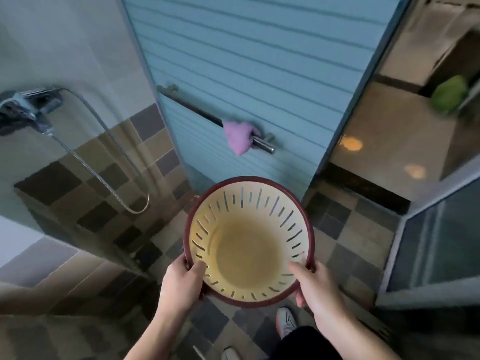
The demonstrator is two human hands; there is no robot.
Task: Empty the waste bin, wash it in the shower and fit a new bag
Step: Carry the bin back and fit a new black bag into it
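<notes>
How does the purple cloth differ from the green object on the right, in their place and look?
The purple cloth hangs over the metal bar on the blue door; the green object lies beyond the doorway, far right. The purple cloth shows clear folds; the green object is blurred, so what it is cannot be told. Neither touches the waste bin.

Home bathroom: shower mixer [24, 110] with hose [104, 157] left of blue door [254, 61], checkered floor tiles [345, 224] below.
</notes>
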